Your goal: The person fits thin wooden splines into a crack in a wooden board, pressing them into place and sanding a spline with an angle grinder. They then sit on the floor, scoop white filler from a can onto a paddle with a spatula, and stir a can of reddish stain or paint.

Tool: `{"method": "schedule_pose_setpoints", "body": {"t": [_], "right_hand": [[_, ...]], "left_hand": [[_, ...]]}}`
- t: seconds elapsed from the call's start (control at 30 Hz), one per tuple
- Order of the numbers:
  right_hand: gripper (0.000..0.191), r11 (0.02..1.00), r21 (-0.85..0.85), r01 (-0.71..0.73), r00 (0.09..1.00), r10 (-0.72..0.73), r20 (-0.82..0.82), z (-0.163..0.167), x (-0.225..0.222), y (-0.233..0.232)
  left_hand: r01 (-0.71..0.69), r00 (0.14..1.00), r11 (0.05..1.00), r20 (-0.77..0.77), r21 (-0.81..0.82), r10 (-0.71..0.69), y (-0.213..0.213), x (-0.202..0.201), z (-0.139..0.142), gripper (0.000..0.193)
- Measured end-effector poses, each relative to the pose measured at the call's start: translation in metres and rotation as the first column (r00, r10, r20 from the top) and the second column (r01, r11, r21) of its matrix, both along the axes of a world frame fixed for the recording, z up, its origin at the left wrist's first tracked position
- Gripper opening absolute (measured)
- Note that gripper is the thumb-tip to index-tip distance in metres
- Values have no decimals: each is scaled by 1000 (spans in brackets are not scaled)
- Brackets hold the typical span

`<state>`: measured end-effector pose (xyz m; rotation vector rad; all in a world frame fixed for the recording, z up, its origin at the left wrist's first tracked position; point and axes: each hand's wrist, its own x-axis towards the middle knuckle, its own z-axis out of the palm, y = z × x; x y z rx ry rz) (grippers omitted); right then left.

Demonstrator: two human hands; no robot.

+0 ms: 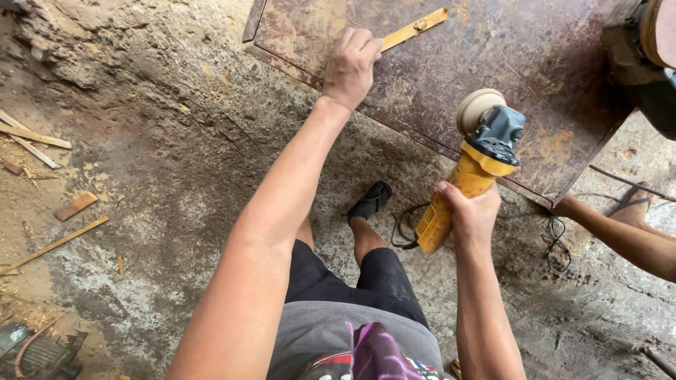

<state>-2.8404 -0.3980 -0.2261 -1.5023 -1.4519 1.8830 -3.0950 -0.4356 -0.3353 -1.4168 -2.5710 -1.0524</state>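
Note:
My right hand (468, 211) grips the yellow body of an angle grinder (473, 169) with a black head and a pale round sanding disc (477, 105), held over the near edge of a rusty metal sheet (436, 63). My left hand (350, 67) presses flat on the sheet, its fingertips touching the near end of a thin yellowish wooden strip (415, 28) that lies on the rusty surface. The grinder's black cord (405, 225) loops on the ground by my foot.
The sheet lies on a rough, dusty concrete floor (197, 176). Wood offcuts and sticks (53, 246) are scattered at the left. Another person's foot in a sandal (634, 204) stands at the right edge, with a dark machine (641, 49) at the top right. Rubble (56, 42) is at the top left.

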Motion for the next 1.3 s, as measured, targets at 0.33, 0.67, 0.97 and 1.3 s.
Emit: {"method": "schedule_pose_setpoints", "body": {"t": [0.33, 0.67, 0.97, 1.3], "right_hand": [[59, 960, 168, -223, 959, 185, 215, -7, 5, 21], [63, 935, 100, -340, 904, 296, 309, -9, -59, 18], [60, 973, 5, -229, 947, 221, 233, -9, -61, 13], [56, 972, 46, -230, 940, 209, 270, -4, -53, 17]], "left_hand": [[222, 968, 957, 77, 187, -240, -26, 50, -6, 8], [217, 975, 965, 19, 149, -222, -32, 49, -14, 15], [229, 972, 964, 29, 133, -234, -34, 43, -11, 16], [208, 975, 968, 47, 139, -217, -32, 46, -13, 12]]}}
